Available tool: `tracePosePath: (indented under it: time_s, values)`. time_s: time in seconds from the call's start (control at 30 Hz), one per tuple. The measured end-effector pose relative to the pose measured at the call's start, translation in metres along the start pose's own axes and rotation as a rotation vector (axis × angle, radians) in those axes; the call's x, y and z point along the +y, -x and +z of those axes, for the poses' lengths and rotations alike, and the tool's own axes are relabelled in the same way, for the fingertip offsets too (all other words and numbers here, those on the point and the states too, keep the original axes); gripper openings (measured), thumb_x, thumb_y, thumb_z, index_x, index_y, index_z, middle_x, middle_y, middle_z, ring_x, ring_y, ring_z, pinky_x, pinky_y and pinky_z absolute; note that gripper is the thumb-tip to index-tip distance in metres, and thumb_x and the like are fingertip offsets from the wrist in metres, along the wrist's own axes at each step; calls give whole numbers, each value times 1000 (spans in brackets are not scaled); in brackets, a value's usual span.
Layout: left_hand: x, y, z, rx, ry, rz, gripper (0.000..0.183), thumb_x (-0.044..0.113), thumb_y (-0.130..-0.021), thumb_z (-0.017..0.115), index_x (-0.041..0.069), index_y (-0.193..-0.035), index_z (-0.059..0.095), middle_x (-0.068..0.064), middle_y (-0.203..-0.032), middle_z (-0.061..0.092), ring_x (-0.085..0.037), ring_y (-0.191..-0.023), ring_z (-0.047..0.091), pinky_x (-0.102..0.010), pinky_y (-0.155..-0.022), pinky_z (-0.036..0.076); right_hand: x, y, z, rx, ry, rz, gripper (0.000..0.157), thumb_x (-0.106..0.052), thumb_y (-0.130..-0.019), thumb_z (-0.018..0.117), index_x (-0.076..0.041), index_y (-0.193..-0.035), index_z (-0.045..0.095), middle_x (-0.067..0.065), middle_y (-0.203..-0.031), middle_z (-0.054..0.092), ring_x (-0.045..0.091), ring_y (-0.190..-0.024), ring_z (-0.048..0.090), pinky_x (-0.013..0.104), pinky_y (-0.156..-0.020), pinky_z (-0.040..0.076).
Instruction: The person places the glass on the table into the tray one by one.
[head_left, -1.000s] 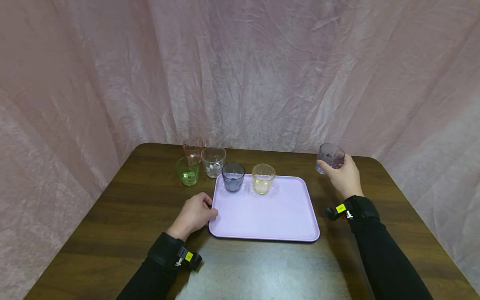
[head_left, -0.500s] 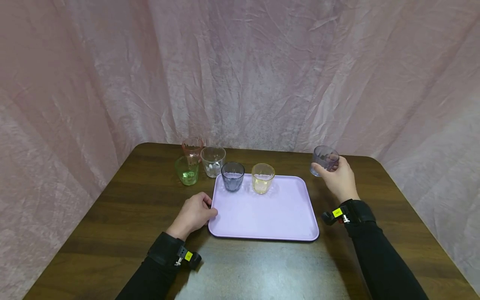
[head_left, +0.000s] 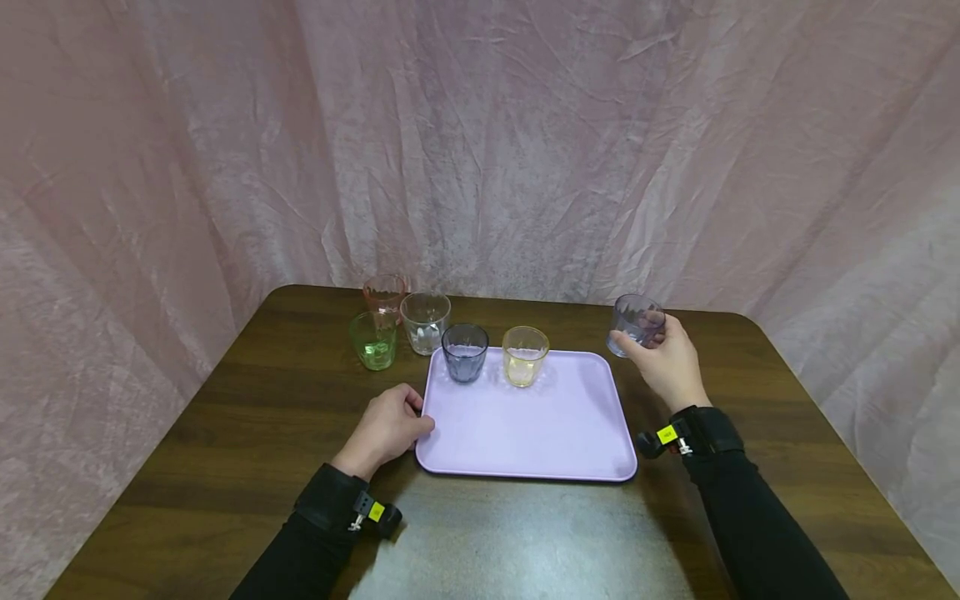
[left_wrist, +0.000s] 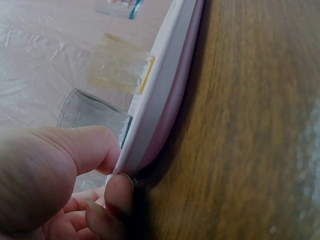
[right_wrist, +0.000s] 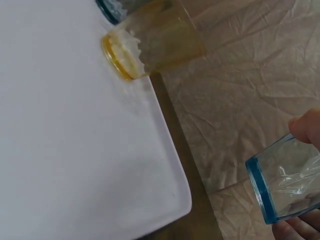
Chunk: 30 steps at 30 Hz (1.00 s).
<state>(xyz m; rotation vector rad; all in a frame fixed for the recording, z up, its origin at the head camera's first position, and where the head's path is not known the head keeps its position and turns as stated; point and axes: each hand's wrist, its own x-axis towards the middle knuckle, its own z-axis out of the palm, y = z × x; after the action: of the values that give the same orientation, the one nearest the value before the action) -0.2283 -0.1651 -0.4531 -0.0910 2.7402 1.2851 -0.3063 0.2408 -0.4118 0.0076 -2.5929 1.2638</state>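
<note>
My right hand (head_left: 671, 365) grips a pale bluish glass (head_left: 634, 323) upright, off the tray's far right corner; the right wrist view shows the glass's thick blue base (right_wrist: 262, 191). With thumb and finger, my left hand (head_left: 386, 425) pinches the left rim of a lilac tray (head_left: 525, 442); in the left wrist view the thumb (left_wrist: 95, 145) lies over the rim and a fingertip sits at its underside. Two glasses stand along the tray's far edge: a dark grey-blue one (head_left: 465, 357) at the left corner and a yellow one (head_left: 524, 358) beside it.
Left of the tray, a green glass (head_left: 373, 343), a clear glass (head_left: 425, 325) and a pink glass (head_left: 383, 293) stand grouped on the brown wooden table (head_left: 247, 417). A pinkish curtain (head_left: 480, 150) hangs behind the table's back edge.
My right hand has carried the bluish glass leftward and slightly nearer, toward the tray's far right corner. My left hand stays at the tray's rim, and the other glasses have not moved.
</note>
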Motion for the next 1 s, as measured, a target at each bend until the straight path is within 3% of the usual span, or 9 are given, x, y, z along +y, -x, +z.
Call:
tracePosePath:
  time_s: [1.0]
  values:
    - [1, 1, 0, 6, -17, -5, 25, 11, -79, 76, 4, -96, 60, -6, -70, 59, -17, -55, 57, -27, -48, 46, 0, 16, 39, -76, -31, -37, 82, -52, -81, 78, 1, -134, 44, 17, -123, 52, 31, -107, 56, 48, -89, 50]
